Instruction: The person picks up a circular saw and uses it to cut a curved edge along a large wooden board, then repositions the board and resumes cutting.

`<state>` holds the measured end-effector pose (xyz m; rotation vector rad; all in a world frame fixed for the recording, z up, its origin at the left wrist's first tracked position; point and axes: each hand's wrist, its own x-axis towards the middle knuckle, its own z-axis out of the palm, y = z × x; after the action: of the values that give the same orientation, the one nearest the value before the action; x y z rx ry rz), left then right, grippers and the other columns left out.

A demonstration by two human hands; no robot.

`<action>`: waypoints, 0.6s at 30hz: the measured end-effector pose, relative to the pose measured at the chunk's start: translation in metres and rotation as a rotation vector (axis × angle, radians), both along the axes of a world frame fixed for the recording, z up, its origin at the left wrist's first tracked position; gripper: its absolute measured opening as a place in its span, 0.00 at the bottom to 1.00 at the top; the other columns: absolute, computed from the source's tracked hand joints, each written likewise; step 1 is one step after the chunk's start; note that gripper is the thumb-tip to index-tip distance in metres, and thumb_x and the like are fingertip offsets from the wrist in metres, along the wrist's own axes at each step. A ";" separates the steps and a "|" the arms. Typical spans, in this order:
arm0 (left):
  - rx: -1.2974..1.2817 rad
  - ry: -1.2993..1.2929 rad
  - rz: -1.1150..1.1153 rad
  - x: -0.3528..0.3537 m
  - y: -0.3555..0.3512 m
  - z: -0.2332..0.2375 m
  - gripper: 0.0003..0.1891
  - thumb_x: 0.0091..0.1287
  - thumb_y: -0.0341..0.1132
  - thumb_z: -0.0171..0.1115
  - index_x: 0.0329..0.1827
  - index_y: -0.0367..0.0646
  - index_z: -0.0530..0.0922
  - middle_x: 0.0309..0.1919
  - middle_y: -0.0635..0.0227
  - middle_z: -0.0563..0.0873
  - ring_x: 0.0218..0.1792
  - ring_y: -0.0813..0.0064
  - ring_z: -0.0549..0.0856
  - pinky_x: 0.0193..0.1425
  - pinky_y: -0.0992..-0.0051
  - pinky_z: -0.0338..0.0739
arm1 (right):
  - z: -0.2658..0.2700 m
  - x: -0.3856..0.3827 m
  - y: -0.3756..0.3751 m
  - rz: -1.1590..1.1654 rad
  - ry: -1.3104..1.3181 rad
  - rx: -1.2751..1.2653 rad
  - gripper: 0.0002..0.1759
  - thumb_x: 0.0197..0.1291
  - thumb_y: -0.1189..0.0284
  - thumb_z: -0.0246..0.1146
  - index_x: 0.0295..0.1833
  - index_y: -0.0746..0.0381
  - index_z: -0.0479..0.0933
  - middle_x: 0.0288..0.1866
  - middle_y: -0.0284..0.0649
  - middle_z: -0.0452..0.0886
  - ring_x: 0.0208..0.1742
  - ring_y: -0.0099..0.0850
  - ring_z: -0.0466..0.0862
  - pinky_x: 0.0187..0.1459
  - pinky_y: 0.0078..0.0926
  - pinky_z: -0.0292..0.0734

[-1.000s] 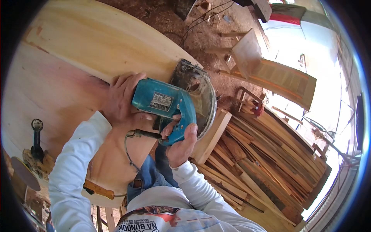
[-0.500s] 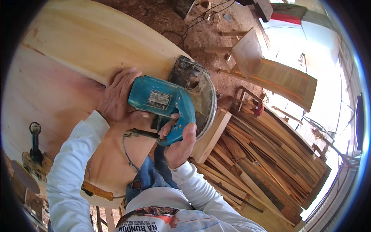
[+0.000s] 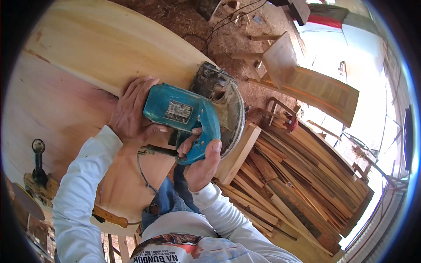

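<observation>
- Your circular saw lies over the right-hand end of the large pale wooden panel, in the middle of your view. Whether its base sits flat on the wood, you cannot tell from here.
- Its long axis runs across your view, sloping slightly down to the right: the motor end points left, and the rounded blade guard faces right, out past the panel's edge.
- The rear handle curves down toward your body.
- The housing is teal, scuffed and dusty, with a silver-and-black label on top. The dark metal front is coated in pale dust, and the guard is worn and greyish.
- Your left hand is spread against the motor end, thumb low along its side.
- Your right hand is wrapped around the rear handle, fingers through the opening and thumb on the outer side. So your hands are apart, both on the one tool.
- The cord leaves near the handle and hangs down toward your jeans.
- Compared with a second ago, the saw sits a touch further left and higher in your view, turned very slightly; both hands have moved with it, with the same grip.
- A stack of lumber lies to the right.
</observation>
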<state>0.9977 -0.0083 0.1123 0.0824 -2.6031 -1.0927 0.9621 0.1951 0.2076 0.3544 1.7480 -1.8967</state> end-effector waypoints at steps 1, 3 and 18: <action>0.001 -0.005 0.000 0.000 0.000 0.001 0.57 0.57 0.70 0.72 0.76 0.31 0.64 0.67 0.43 0.76 0.71 0.41 0.74 0.81 0.43 0.59 | 0.000 0.000 0.000 0.001 -0.002 -0.003 0.38 0.74 0.33 0.48 0.57 0.60 0.74 0.30 0.38 0.76 0.32 0.30 0.76 0.38 0.29 0.72; 0.013 -0.012 0.000 0.000 0.000 0.001 0.57 0.57 0.69 0.72 0.77 0.31 0.64 0.68 0.43 0.76 0.71 0.41 0.74 0.81 0.43 0.59 | 0.000 0.000 0.000 0.014 0.013 0.011 0.38 0.74 0.33 0.48 0.57 0.60 0.74 0.30 0.38 0.76 0.33 0.31 0.76 0.38 0.30 0.72; 0.021 -0.021 0.004 -0.001 -0.001 0.000 0.58 0.56 0.70 0.71 0.78 0.31 0.63 0.69 0.43 0.75 0.72 0.40 0.73 0.80 0.44 0.58 | -0.004 0.001 0.000 -0.019 0.003 -0.057 0.40 0.72 0.35 0.55 0.64 0.63 0.74 0.34 0.39 0.79 0.33 0.26 0.77 0.35 0.23 0.72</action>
<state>0.9968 -0.0095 0.1122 0.1044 -2.6091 -1.1243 0.9627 0.1955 0.2037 0.3483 1.6948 -1.9574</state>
